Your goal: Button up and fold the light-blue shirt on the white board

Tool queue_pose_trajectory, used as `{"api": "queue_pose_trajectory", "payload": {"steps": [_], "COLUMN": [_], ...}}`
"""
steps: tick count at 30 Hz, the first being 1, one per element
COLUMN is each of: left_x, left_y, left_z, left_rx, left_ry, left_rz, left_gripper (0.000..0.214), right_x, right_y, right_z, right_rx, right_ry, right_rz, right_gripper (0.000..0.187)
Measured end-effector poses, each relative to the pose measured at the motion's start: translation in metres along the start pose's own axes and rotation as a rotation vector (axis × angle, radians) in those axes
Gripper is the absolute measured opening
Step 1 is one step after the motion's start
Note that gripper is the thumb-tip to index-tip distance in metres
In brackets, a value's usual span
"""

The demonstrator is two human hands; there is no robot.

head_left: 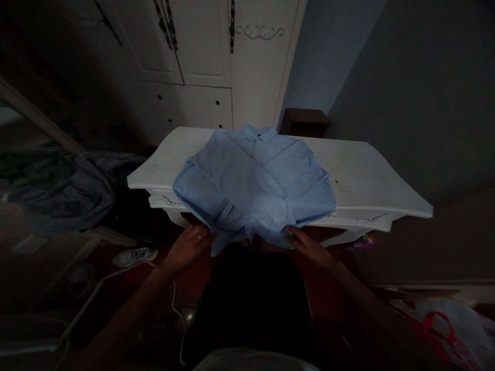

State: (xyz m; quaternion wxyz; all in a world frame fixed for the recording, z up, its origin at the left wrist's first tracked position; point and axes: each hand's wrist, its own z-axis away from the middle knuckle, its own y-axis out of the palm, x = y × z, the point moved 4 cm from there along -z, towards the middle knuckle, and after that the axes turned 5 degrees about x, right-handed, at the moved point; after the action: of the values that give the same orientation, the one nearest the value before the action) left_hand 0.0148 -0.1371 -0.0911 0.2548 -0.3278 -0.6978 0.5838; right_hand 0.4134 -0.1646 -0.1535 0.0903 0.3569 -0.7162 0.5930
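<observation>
A light blue button-up shirt (247, 180) lies spread on a white table (359, 170), its collar at the far edge and its sleeves folded in across the front. The hem hangs over the near edge of the table. At the hem's left part, my left hand (195, 242), with a ring on one finger, is closed on the cloth. My right hand (305, 242) grips the hem's right part. Some fingertips of both hands are hidden by the fabric.
Behind the table stands a white wardrobe (204, 46), with a brown box (305, 121) beside it. Heaped clothes (77, 185) are at the left. A sneaker (135, 256) and a white cable (178, 309) lie on the floor. A plastic bag (456, 324) sits at the lower right.
</observation>
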Motion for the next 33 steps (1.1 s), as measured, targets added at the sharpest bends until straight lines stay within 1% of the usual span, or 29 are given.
{"api": "queue_pose_trajectory", "payload": {"steps": [2, 4, 5, 7, 9, 11, 14, 17, 19, 22, 25, 28, 29, 33], "left_x": [-0.003, -0.006, -0.007, -0.009, -0.008, -0.007, -0.008, -0.008, -0.006, -0.003, -0.006, -0.014, -0.018, -0.027], "left_y": [-0.006, -0.012, -0.015, -0.020, -0.024, -0.026, -0.030, -0.030, -0.028, -0.025, -0.029, -0.043, -0.049, -0.069], "left_z": [-0.005, -0.010, -0.012, -0.017, -0.023, -0.029, -0.036, -0.037, -0.036, -0.034, -0.038, -0.046, -0.049, -0.050], "left_rx": [-0.019, -0.034, -0.041, -0.048, -0.026, 0.009, 0.024, 0.042, 0.089, 0.156, 0.169, 0.181, 0.194, 0.287], "left_ry": [0.033, 0.055, 0.059, 0.045, 0.008, -0.011, 0.060, 0.150, 0.159, 0.155, 0.196, 0.227, 0.233, 0.248], "left_rz": [-0.024, -0.041, -0.046, -0.046, -0.026, -0.002, -0.005, -0.040, -0.053, -0.036, 0.029, 0.104, 0.126, 0.175], "left_gripper": [0.033, 0.030, 0.028, 0.027, 0.027, 0.029, 0.031, 0.030, 0.031, 0.030, 0.030, 0.024, 0.026, 0.047], "right_x": [-0.002, -0.005, -0.006, -0.004, -0.001, 0.002, 0.007, 0.015, 0.022, 0.036, 0.052, 0.064, 0.067, 0.077], "right_y": [0.001, 0.001, 0.001, 0.000, -0.002, -0.005, -0.010, -0.018, -0.027, -0.044, -0.059, -0.069, -0.071, -0.079], "right_z": [-0.008, -0.014, -0.017, -0.022, -0.027, -0.034, -0.040, -0.035, -0.028, -0.022, -0.023, -0.031, -0.034, -0.045], "right_rx": [0.122, 0.221, 0.266, 0.339, 0.360, 0.346, 0.316, 0.303, 0.263, 0.172, 0.160, 0.177, 0.184, 0.233], "right_ry": [-0.068, -0.148, -0.209, -0.387, -0.554, -0.657, -0.721, -0.776, -0.795, -0.770, -0.709, -0.595, -0.556, -0.457], "right_rz": [0.020, 0.098, 0.151, 0.259, 0.340, 0.405, 0.465, 0.482, 0.495, 0.501, 0.413, 0.289, 0.254, 0.130], "right_gripper": [0.028, 0.034, 0.035, 0.033, 0.034, 0.035, 0.032, 0.029, 0.027, 0.025, 0.030, 0.033, 0.033, 0.032]}}
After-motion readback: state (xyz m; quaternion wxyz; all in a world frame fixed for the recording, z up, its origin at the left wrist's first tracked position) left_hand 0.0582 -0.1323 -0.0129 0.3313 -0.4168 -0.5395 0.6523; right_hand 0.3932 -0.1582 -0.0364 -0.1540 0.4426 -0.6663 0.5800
